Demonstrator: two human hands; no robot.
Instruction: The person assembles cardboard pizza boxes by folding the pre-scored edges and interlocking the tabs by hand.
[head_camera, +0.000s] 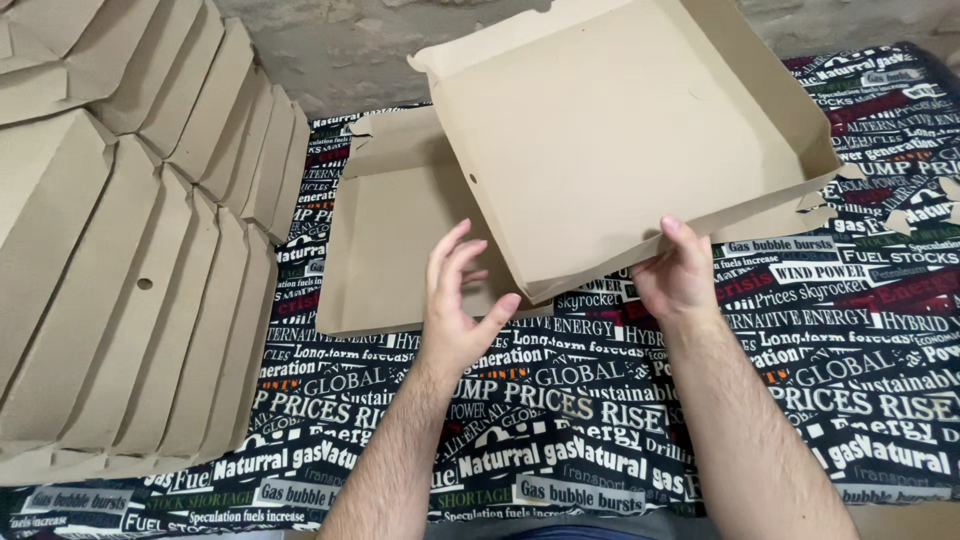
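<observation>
Head view: the right hand (682, 275) pinches the near edge of a shallow brown cardboard box tray (620, 140), thumb on top; the tray rises tilted up and away from that grip. The left hand (455, 305) is spread open, its thumb tip just at the tray's near left corner. Behind the left fingers lies a flat cardboard sheet (385, 250) on the printed cloth (850, 330). Far left of both hands stand stacked folded boxes (130, 260).

A dark cloth (600, 440) printed all over with white, red and grey lettering covers the surface. A flat brown cardboard sheet (390, 250) lies near its far edge. Rows of folded cardboard boxes (130, 250) overlap its left edge. Small cardboard scraps (905, 220) lie at its far right.
</observation>
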